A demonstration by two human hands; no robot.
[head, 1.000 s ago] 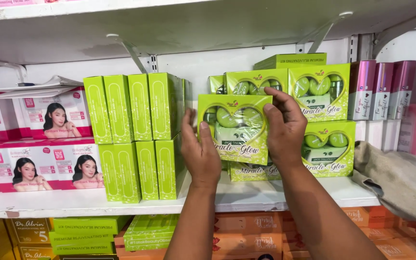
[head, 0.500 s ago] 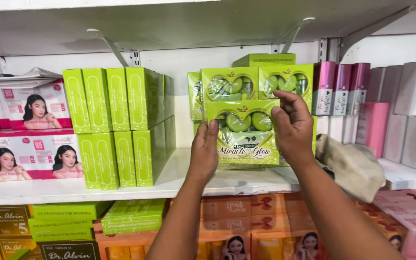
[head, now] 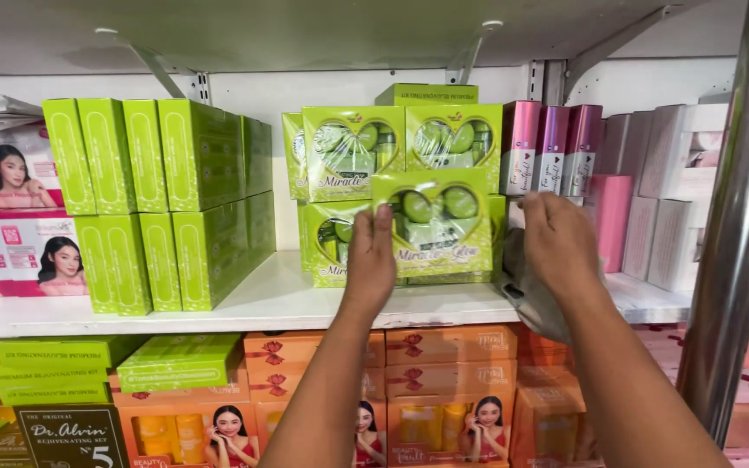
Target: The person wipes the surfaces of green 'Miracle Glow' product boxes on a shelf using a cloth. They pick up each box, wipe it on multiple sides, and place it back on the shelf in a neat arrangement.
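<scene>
— While the left hand point(head: 370, 260) pinches the green heart-window box point(head: 440, 224) by its left edge, where's the right?
— The right hand point(head: 561, 243) hangs loosely open just right of it, holding nothing. Placing step, I'd judge; next calls for squaring it against the stacked green boxes point(head: 353, 156) behind.

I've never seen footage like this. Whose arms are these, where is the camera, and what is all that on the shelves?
There is no machine here: a person wears a camera on the head, so you look down their own arms. The left hand grips the left edge of a green box with a heart-shaped window, held in front of a stack of matching boxes. The right hand is at the box's right edge; whether it touches it is unclear. All this sits on a white shelf, with plain green cartons to the left and pink boxes to the right. Orange boxes fill the shelf below.
</scene>
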